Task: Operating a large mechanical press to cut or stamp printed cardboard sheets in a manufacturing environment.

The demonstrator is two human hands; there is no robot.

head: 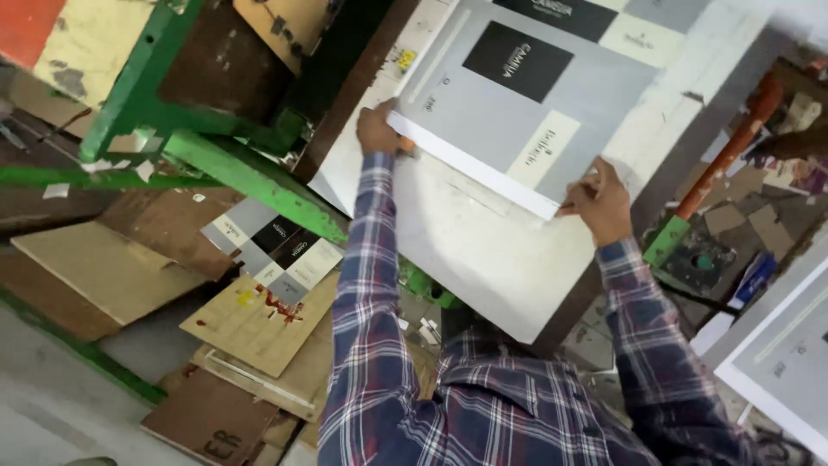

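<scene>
A large printed sheet (517,112) with grey, black and cream rectangles lies on a white worktable (483,250). My left hand (378,129) grips the sheet's near left corner, fingers curled over its white edge. My right hand (599,203) pinches the near right corner of the same edge. Both arms wear a blue and red plaid shirt and reach out over the table.
A green metal frame (250,177) runs along the table's left side. Below it lie stacked brown boards (259,332) and a small pile of printed cards (276,250). An orange-handled lever (729,147) stands at the right, and another grey printed sheet (780,354) at the lower right.
</scene>
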